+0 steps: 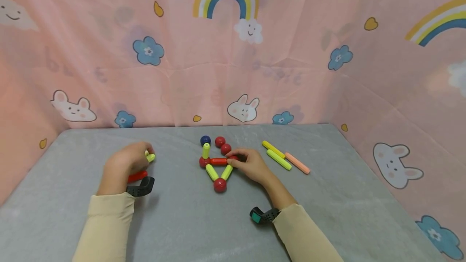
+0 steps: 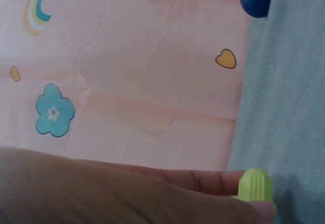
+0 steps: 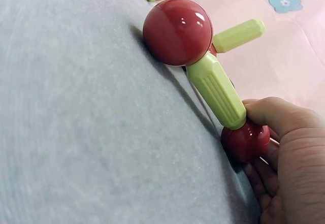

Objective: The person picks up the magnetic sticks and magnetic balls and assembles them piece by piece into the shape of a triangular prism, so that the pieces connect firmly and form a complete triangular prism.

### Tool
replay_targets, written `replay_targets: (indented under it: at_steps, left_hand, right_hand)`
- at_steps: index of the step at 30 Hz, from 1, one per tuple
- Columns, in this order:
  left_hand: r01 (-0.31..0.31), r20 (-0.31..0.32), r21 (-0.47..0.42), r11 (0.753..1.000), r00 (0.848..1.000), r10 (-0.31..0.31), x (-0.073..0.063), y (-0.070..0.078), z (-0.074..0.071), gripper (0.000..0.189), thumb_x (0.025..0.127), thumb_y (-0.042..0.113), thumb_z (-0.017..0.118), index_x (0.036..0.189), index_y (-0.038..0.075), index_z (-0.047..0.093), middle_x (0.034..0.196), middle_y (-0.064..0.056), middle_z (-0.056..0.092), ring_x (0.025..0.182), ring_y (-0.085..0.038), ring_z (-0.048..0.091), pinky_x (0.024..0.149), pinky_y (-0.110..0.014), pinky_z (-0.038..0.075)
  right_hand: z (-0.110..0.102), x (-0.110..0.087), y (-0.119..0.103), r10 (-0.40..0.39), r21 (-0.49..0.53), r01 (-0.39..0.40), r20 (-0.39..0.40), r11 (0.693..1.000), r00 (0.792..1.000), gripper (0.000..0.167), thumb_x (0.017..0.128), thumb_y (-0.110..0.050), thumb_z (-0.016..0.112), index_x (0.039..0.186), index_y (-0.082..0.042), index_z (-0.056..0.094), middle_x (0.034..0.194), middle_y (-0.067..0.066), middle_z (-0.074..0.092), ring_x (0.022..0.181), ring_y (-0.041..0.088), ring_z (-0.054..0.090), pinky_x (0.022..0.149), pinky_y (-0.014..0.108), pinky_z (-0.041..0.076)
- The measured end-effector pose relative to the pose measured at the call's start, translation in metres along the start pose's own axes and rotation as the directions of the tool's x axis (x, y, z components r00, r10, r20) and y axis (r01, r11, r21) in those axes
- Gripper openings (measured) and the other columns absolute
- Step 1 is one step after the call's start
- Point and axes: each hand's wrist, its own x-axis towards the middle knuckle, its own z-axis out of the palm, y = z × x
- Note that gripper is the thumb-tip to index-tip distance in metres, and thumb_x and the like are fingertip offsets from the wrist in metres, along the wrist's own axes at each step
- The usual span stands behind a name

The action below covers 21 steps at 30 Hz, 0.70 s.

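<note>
On my screen, the left hand [image 1: 132, 157] pinches a yellow-green rod [image 2: 255, 185] toward the surface's [image 1: 189, 225] left edge; the right hand [image 1: 251, 167] grips a corner ball [image 3: 246, 144] of the triangle frame [image 1: 212, 172], nearer the far edge. I worry that uneven pulling could open this joint

Five red balls [image 1: 220, 185], one blue ball [image 1: 205, 139], two red sticks [image 1: 218, 161], at least five lime-green sticks [image 1: 279, 159], one yellow stick [image 1: 273, 149], one salmon stick [image 1: 297, 163]
</note>
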Motion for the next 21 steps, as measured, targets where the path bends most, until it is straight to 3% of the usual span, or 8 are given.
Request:
replay_targets:
  at_steps: [3, 6, 9, 11, 14, 19, 21]
  left_hand:
    - [-0.069, -0.033, -0.039, 0.997, 0.997, 0.068, -0.001, 0.009, -0.003, 0.036, 0.091, 0.004, 0.058, 0.126, 0.001, 0.057, 0.118, -0.025, 0.060, 0.098, -0.034, 0.056, 0.075, -0.037, 0.050]
    - [-0.198, -0.089, -0.093, 0.976, 0.978, 0.190, 0.001, 0.034, 0.000, 0.041, 0.093, 0.009, 0.064, 0.133, 0.006, 0.056, 0.121, -0.023, 0.063, 0.101, -0.032, 0.061, 0.079, -0.039, 0.055]
    - [-0.374, -0.129, -0.113, 0.920, 0.924, 0.360, 0.003, 0.068, 0.010, 0.041, 0.093, 0.013, 0.070, 0.132, 0.009, 0.062, 0.119, -0.015, 0.068, 0.105, -0.028, 0.064, 0.086, -0.040, 0.057]
    - [-0.480, -0.132, -0.133, 0.867, 0.876, 0.465, 0.004, 0.089, 0.021, 0.033, 0.091, 0.013, 0.073, 0.123, 0.009, 0.068, 0.109, -0.009, 0.069, 0.100, -0.024, 0.064, 0.084, -0.037, 0.057]
    - [-0.576, -0.112, -0.150, 0.804, 0.818, 0.565, 0.004, 0.109, 0.036, 0.020, 0.087, 0.013, 0.079, 0.106, 0.010, 0.074, 0.094, -0.001, 0.069, 0.087, -0.016, 0.062, 0.075, -0.029, 0.056]
    - [-0.630, -0.038, -0.161, 0.759, 0.773, 0.633, 0.007, 0.122, 0.056, 0.010, 0.085, 0.011, 0.078, 0.094, 0.013, 0.073, 0.084, 0.006, 0.067, 0.075, -0.008, 0.061, 0.069, -0.024, 0.053]
    - [-0.654, -0.003, -0.154, 0.741, 0.750, 0.661, 0.009, 0.125, 0.062, 0.009, 0.085, 0.009, 0.078, 0.092, 0.012, 0.072, 0.083, 0.006, 0.067, 0.073, -0.006, 0.060, 0.069, -0.022, 0.053]
  right_hand:
    - [0.000, -0.001, 0.000, 0.009, -0.003, -0.009, -0.004, 1.000, 1.000, 0.020, 0.095, -0.024, 0.071, 0.113, -0.017, 0.075, 0.110, 0.002, 0.072, 0.099, 0.016, 0.059, 0.089, 0.030, 0.048]
    - [-0.001, -0.001, 0.001, 0.007, 0.000, -0.007, -0.004, 1.000, 1.000, 0.020, 0.094, -0.024, 0.071, 0.113, -0.017, 0.075, 0.110, 0.002, 0.072, 0.099, 0.016, 0.059, 0.089, 0.029, 0.048]
    - [-0.002, -0.001, 0.001, -0.006, 0.008, 0.006, -0.005, 1.000, 1.000, 0.021, 0.094, -0.024, 0.072, 0.114, -0.016, 0.075, 0.110, 0.003, 0.073, 0.098, 0.016, 0.059, 0.089, 0.029, 0.048]
    - [-0.003, -0.002, 0.000, -0.019, 0.013, 0.019, -0.005, 1.000, 1.000, 0.021, 0.094, -0.023, 0.071, 0.114, -0.016, 0.075, 0.110, 0.004, 0.073, 0.097, 0.016, 0.059, 0.089, 0.029, 0.048]
    - [-0.003, -0.002, 0.001, -0.043, 0.011, 0.043, 0.001, 0.999, 0.999, 0.021, 0.095, -0.023, 0.071, 0.114, -0.015, 0.075, 0.109, 0.004, 0.073, 0.096, 0.016, 0.060, 0.088, 0.028, 0.049]
    - [-0.002, -0.001, 0.002, -0.067, 0.013, 0.067, 0.008, 0.998, 0.998, 0.021, 0.095, -0.021, 0.071, 0.115, -0.014, 0.075, 0.110, 0.005, 0.074, 0.095, 0.015, 0.060, 0.086, 0.025, 0.050]
    - [-0.004, -0.004, -0.007, -0.060, 0.016, 0.060, 0.005, 0.998, 0.998, 0.022, 0.095, -0.017, 0.070, 0.115, -0.010, 0.075, 0.112, 0.008, 0.074, 0.097, 0.017, 0.061, 0.088, 0.026, 0.050]
